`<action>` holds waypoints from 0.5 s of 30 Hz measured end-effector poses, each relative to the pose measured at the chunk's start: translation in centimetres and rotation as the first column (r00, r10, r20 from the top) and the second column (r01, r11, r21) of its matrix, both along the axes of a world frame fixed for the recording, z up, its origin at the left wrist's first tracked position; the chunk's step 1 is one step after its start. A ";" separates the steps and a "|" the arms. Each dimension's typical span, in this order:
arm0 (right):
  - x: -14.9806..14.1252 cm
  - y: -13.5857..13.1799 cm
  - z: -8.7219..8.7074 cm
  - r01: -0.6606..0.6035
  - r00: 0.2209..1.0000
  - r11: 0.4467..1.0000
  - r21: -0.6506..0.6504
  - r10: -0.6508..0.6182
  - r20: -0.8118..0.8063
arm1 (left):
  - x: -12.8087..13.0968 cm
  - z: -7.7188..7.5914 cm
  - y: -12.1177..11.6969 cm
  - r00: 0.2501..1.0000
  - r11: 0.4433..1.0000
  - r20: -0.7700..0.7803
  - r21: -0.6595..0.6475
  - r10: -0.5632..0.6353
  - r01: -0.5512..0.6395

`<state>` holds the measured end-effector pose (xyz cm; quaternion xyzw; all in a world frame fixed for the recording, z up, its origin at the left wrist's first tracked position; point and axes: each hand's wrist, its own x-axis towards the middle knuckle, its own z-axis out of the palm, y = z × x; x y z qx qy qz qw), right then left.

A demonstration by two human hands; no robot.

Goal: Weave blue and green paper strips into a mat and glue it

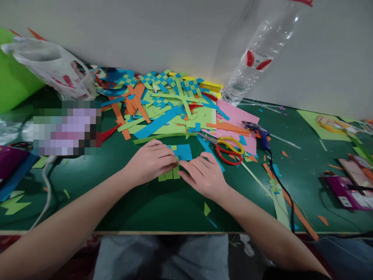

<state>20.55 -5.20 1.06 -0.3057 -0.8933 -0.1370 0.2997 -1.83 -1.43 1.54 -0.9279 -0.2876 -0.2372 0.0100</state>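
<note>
A small woven mat of blue and green paper strips [181, 154] lies on the dark green table [151, 202] in front of me. My left hand [151, 161] rests on its left side, fingers curled down over the strips. On its right side is my right hand [202, 175], whose fingers lie flat and together, pointing left and touching the mat's lower edge. Green strip ends [169, 175] stick out below the left hand.
A heap of cut paper strips and woven pieces [163, 105] fills the back. Red-and-yellow scissors [230, 149], pink paper [237, 120], a blue glue gun [260, 134] with its cord, and a clear bottle [256, 54] are at right. A plastic bag [49, 66] sits back left.
</note>
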 end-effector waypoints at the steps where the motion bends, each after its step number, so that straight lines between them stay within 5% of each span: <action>1: 0.1 0.0 0.0 -0.004 1.000 1.000 -0.003 0.004 -0.020 | 0.0 0.0 0.0 1.000 1.000 0.014 -0.004 0.005 -0.004; 7: 0.5 0.2 -0.2 -0.062 0.993 0.985 -0.163 0.077 0.085 | -0.1 0.0 0.0 0.983 0.990 0.128 -0.060 0.134 -0.127; 15: 0.5 0.6 -0.4 -0.099 0.961 0.945 -0.311 0.172 0.216 | -0.5 0.2 -0.1 0.973 0.988 0.174 -0.040 0.151 -0.146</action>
